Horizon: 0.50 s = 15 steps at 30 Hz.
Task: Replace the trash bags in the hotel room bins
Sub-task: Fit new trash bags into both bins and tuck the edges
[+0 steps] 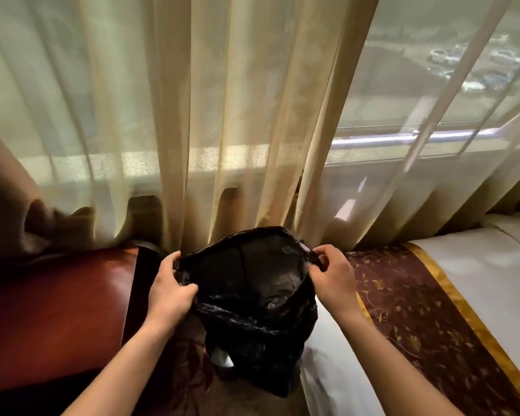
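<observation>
Lower centre: left hand (170, 291) and right hand (332, 280) each pinch the rim of a black trash bag (252, 298), fingers (186, 291) curled on the plastic, mouth pulled open between them. Bag hangs between a reddish wooden bench (57, 310), lower left, and a bed (478, 280) with maroon runner (403, 301), right. Behind: sheer beige curtain (222, 115); window (433, 70), upper right.

Sheer cream curtains (222, 115) veil a daylit window (433, 85), between a reddish wooden table (57, 310) and a white bed (478, 280).
</observation>
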Each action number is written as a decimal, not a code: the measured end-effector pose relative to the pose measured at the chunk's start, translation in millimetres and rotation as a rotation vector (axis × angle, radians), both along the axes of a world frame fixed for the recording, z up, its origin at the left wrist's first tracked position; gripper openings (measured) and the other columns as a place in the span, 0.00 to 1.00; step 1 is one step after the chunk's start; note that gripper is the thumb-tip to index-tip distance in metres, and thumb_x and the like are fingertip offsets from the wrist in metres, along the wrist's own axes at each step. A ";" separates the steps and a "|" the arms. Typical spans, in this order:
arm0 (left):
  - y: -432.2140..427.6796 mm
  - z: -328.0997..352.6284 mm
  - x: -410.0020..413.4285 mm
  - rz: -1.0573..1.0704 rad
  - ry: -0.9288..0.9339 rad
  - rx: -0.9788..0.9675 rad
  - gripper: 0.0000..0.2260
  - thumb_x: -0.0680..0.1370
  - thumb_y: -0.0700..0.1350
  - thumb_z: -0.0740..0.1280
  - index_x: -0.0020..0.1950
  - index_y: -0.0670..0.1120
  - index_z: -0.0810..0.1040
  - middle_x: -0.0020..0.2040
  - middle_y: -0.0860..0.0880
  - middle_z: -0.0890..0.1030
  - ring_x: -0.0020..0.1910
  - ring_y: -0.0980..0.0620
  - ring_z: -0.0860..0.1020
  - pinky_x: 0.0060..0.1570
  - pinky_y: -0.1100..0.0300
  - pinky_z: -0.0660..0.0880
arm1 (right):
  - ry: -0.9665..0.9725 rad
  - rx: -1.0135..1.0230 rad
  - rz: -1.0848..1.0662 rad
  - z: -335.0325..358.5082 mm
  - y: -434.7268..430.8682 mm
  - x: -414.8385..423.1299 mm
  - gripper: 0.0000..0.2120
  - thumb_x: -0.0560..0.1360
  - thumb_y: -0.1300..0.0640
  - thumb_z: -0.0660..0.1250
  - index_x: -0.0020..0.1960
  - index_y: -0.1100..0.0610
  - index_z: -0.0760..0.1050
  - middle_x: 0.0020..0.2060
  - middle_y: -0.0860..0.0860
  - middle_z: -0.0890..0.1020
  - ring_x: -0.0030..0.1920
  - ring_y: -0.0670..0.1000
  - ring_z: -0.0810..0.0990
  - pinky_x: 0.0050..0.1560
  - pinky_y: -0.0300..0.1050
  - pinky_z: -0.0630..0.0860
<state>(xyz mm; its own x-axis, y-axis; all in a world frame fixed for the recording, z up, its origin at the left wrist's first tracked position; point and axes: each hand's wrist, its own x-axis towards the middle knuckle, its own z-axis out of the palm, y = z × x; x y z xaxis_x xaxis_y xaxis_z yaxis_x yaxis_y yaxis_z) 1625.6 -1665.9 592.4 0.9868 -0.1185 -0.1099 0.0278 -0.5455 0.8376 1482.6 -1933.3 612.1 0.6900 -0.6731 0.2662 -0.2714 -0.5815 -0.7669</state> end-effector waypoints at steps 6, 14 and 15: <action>-0.3 -40.2 -18.5 -0.266 0.196 0.470 0.28 0.70 0.34 0.63 0.69 0.52 0.72 0.60 0.44 0.81 0.57 0.44 0.80 0.53 0.58 0.74 | 0.877 0.075 0.182 -64.7 -21.3 -18.5 0.07 0.67 0.66 0.62 0.36 0.55 0.70 0.34 0.55 0.79 0.34 0.58 0.82 0.31 0.50 0.81; 8.7 -59.5 -34.2 -0.126 0.178 0.062 0.26 0.68 0.30 0.70 0.49 0.62 0.74 0.37 0.47 0.76 0.33 0.51 0.74 0.35 0.57 0.71 | 0.549 0.386 0.101 -78.4 -27.2 -6.9 0.06 0.63 0.64 0.64 0.35 0.56 0.67 0.30 0.56 0.74 0.34 0.61 0.79 0.33 0.56 0.78; 13.4 -68.4 -33.1 -0.113 0.167 0.060 0.24 0.67 0.30 0.71 0.46 0.60 0.75 0.36 0.47 0.76 0.32 0.52 0.71 0.34 0.57 0.69 | 0.549 0.384 0.107 -82.6 -24.6 -4.3 0.08 0.64 0.64 0.64 0.34 0.55 0.66 0.30 0.54 0.72 0.33 0.57 0.75 0.33 0.53 0.72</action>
<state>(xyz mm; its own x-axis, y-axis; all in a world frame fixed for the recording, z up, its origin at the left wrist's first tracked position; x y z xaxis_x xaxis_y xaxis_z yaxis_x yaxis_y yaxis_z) 1592.5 -1652.4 524.0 0.9352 -0.2156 -0.2809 0.0994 -0.6014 0.7927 1478.4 -1957.9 529.5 0.7249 -0.5704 -0.3862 -0.6368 -0.3410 -0.6916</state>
